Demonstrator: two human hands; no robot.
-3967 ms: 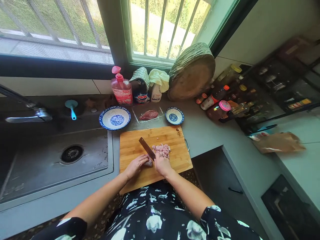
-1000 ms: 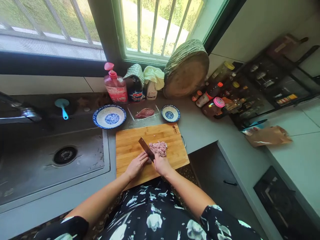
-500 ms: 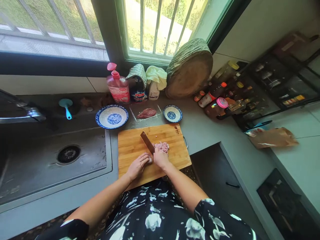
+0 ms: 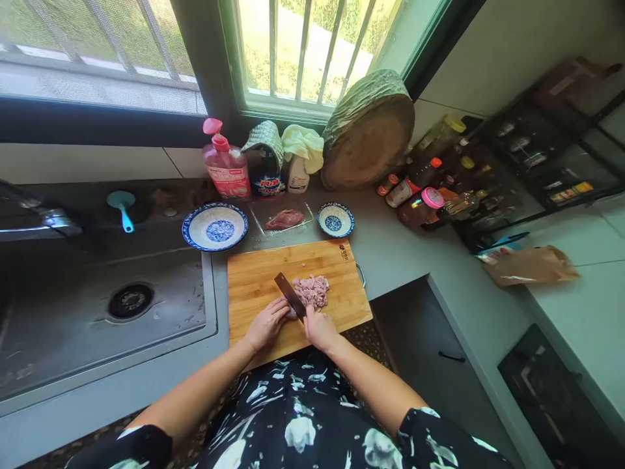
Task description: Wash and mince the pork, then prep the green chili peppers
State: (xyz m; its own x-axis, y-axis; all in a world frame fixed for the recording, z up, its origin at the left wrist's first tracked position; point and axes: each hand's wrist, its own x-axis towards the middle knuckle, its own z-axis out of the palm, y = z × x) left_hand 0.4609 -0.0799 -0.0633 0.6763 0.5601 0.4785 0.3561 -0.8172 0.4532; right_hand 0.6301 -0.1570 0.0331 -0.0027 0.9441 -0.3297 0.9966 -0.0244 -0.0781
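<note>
My right hand (image 4: 321,329) is closed round the handle of a cleaver (image 4: 289,292), whose dark blade points up and to the left over the wooden cutting board (image 4: 254,268). Just left of the blade, the curled fingers of my left hand (image 4: 267,324) press on a small piece of pale meat (image 4: 291,313), mostly covered by them. On the blade's right side lies a loose heap of chopped pink meat (image 4: 313,290). Behind the board, a larger raw slab of meat (image 4: 284,219) rests on a clear tray, between a big blue-rimmed plate (image 4: 215,245) and a small blue-rimmed dish (image 4: 335,222).
The sink (image 4: 170,286) lies to the left, with a turquoise brush (image 4: 124,210) behind it. A pink pump bottle (image 4: 227,170) and a thick round wooden block (image 4: 371,140) stand by the window. Several sauce bottles (image 4: 415,189) crowd the back right corner.
My right hand and the cleaver have shifted slightly right and toward me. More of the chopped meat heap now shows beside the blade. My left hand keeps its hold on the piece.
</note>
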